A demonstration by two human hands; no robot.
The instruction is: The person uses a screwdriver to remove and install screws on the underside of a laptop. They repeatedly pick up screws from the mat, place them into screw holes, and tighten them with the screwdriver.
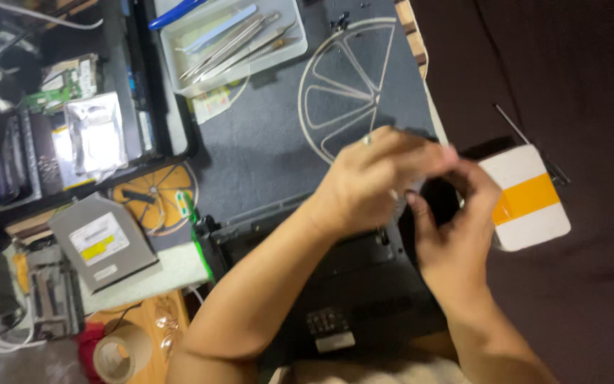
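We have the black laptop base [364,299] at the mat's near edge, left hand [371,181] pinching a thin screwdriver, right hand [456,227] curled around a small dark part above it; how far disassembly stands, we cannot tell.

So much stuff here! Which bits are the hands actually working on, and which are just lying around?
In hand:
- left hand and right hand, meeting over a small dark part, blurred
- black laptop base under them

Lying about:
- white tray of metal tools
- grey optical drive
- roll of tape
- white box with an orange stripe
- silver foil bag
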